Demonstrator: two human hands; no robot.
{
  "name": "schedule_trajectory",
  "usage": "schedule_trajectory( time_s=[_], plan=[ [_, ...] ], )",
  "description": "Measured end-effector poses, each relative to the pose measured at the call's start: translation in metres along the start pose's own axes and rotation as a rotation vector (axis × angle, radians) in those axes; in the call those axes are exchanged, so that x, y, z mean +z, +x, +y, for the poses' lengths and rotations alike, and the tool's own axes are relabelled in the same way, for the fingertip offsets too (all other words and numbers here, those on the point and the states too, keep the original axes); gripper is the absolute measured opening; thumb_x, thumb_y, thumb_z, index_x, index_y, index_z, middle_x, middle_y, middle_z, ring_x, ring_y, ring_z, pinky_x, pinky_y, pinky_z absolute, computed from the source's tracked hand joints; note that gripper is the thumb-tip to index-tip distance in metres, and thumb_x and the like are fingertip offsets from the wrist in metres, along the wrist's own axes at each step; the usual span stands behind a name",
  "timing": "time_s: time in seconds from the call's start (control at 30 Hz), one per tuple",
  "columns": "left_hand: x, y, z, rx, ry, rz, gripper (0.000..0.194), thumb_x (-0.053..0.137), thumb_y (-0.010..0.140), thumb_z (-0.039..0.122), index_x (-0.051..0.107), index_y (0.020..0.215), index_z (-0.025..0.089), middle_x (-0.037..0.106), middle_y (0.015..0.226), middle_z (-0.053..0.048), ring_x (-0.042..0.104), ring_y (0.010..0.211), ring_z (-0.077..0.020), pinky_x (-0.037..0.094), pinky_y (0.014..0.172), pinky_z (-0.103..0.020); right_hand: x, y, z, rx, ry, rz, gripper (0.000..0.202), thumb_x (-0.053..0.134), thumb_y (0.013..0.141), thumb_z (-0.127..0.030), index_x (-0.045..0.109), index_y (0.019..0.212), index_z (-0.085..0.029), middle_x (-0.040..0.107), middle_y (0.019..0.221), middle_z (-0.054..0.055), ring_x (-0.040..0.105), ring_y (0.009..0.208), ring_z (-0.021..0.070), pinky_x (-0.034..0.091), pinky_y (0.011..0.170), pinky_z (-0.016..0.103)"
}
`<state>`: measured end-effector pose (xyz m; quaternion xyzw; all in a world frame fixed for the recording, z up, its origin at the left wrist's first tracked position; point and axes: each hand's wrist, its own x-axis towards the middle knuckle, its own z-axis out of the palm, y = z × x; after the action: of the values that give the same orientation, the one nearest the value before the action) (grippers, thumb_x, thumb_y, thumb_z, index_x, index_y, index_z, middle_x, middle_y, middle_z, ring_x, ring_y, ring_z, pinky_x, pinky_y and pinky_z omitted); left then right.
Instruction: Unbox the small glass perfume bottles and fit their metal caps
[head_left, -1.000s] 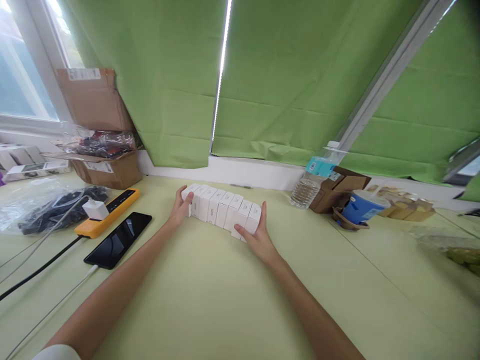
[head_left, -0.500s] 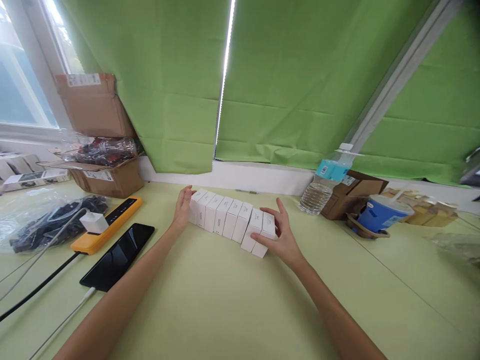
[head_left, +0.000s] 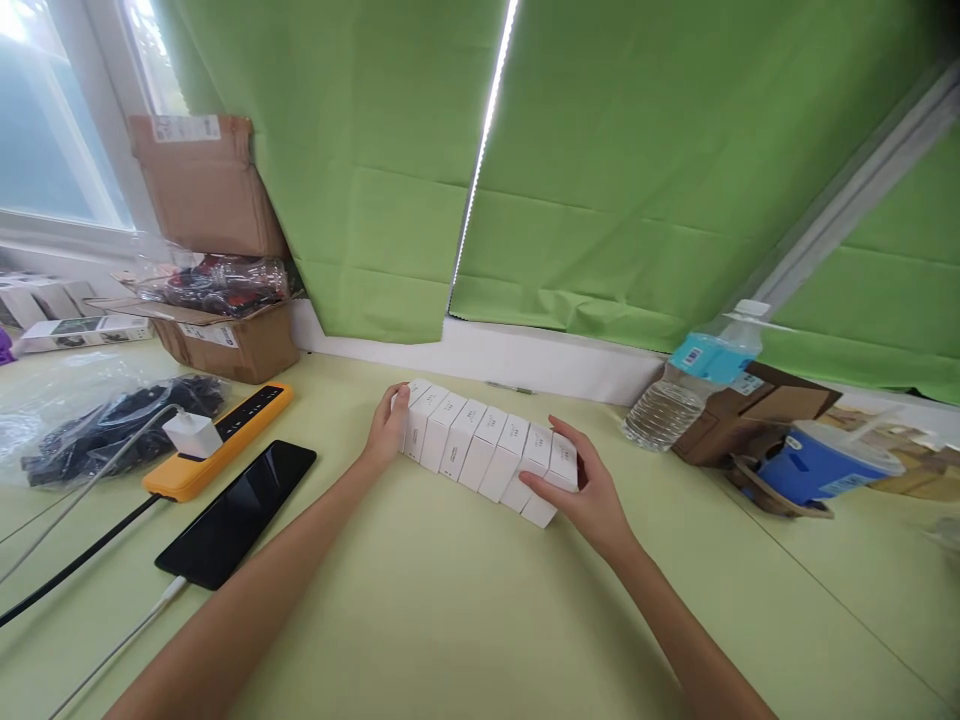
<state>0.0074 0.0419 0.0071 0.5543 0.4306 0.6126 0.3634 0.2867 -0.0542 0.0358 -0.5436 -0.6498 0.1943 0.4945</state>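
Several small white boxes (head_left: 474, 442) with fine print stand side by side in a slanting row on the pale green table (head_left: 420, 600). My left hand (head_left: 388, 428) presses on the outer face of the leftmost box, its fingers wrapped round that end. At the other end my right hand (head_left: 589, 490) grips the last box, thumb on the near face and fingers on the far side. Between them the boxes are squeezed together, the right ones standing a little nearer to me. The fingertips behind the row are partly hidden.
On the left lie a black phone (head_left: 236, 515) on a white cable, an orange power strip (head_left: 217, 440) with a white charger, and a bagged black item (head_left: 124, 430). An open cardboard box (head_left: 225, 345) stands behind. At right are a water bottle (head_left: 686, 385) and blue cup (head_left: 821, 465).
My left hand has closed further round the left end box. Both hands and the row appear slightly further right in view; the camera has also turned a little.
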Motion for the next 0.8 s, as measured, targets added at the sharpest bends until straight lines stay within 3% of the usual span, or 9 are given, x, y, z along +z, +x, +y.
schedule_trajectory(
  time_s=[0.2, 0.37, 0.47, 0.57, 0.63, 0.7, 0.8],
  plan=[
    [0.003, -0.006, 0.000, -0.025, 0.009, 0.041, 0.045, 0.040, 0.091, 0.058, 0.057, 0.112, 0.023, 0.065, 0.114, -0.006, 0.057, 0.110, -0.0213, 0.045, 0.094, -0.031, 0.001, 0.002, 0.005, -0.002, 0.042, 0.027, 0.086, 0.081, 0.062, -0.045, 0.041, 0.138, -0.035, 0.052, 0.126, 0.006, 0.055, 0.110, 0.0285, 0.050, 0.090, 0.042],
    [0.005, -0.009, 0.001, -0.013, -0.010, 0.042, 0.043, 0.039, 0.092, 0.056, 0.054, 0.115, 0.023, 0.063, 0.116, -0.006, 0.055, 0.111, -0.0200, 0.045, 0.094, -0.028, 0.005, -0.002, 0.008, 0.016, 0.043, 0.055, 0.085, 0.080, 0.061, -0.051, 0.043, 0.136, -0.034, 0.052, 0.129, 0.007, 0.053, 0.115, 0.0314, 0.048, 0.093, 0.044],
    [0.004, -0.012, 0.004, 0.014, -0.001, 0.065, 0.043, 0.038, 0.093, 0.055, 0.050, 0.120, 0.024, 0.059, 0.124, -0.006, 0.053, 0.117, -0.0200, 0.043, 0.098, -0.030, 0.002, 0.000, 0.016, -0.010, 0.190, 0.019, 0.081, 0.066, 0.070, -0.066, 0.038, 0.139, -0.034, 0.050, 0.135, 0.007, 0.050, 0.122, 0.0325, 0.046, 0.096, 0.045],
    [0.008, -0.026, 0.011, 0.039, 0.021, 0.216, 0.047, 0.035, 0.095, 0.053, 0.039, 0.134, 0.027, 0.045, 0.140, -0.008, 0.041, 0.131, -0.0209, 0.034, 0.110, -0.034, -0.007, 0.014, 0.029, 0.068, 0.408, -0.001, 0.069, 0.018, 0.087, -0.074, 0.037, 0.140, -0.034, 0.049, 0.140, 0.005, 0.046, 0.129, 0.0291, 0.046, 0.097, 0.046],
    [0.013, -0.041, 0.017, 0.033, 0.058, 0.265, 0.053, 0.034, 0.096, 0.051, 0.027, 0.143, 0.030, 0.029, 0.153, -0.006, 0.024, 0.143, -0.0224, 0.023, 0.117, -0.038, -0.013, 0.029, 0.038, 0.165, 0.478, -0.089, 0.079, 0.003, 0.086, -0.074, 0.043, 0.138, -0.030, 0.051, 0.139, 0.007, 0.046, 0.130, 0.0289, 0.046, 0.098, 0.048],
    [0.021, -0.057, 0.023, 0.011, 0.082, 0.228, 0.058, 0.034, 0.096, 0.050, 0.015, 0.149, 0.035, 0.013, 0.159, -0.001, 0.009, 0.147, -0.0222, 0.013, 0.121, -0.042, -0.015, 0.045, 0.044, 0.267, 0.551, -0.211, 0.087, 0.004, 0.082, -0.078, 0.049, 0.135, -0.025, 0.050, 0.140, 0.009, 0.045, 0.131, 0.0305, 0.044, 0.100, 0.050],
    [0.031, -0.073, 0.030, -0.055, 0.149, 0.175, 0.068, 0.038, 0.093, 0.052, 0.005, 0.151, 0.037, 0.002, 0.160, 0.002, -0.001, 0.147, -0.0228, 0.002, 0.121, -0.047, -0.006, 0.065, 0.042, 0.349, 0.804, -0.290, 0.085, 0.020, 0.080, -0.082, 0.050, 0.134, -0.023, 0.045, 0.145, 0.009, 0.038, 0.136, 0.0301, 0.038, 0.106, 0.052]
  ],
)
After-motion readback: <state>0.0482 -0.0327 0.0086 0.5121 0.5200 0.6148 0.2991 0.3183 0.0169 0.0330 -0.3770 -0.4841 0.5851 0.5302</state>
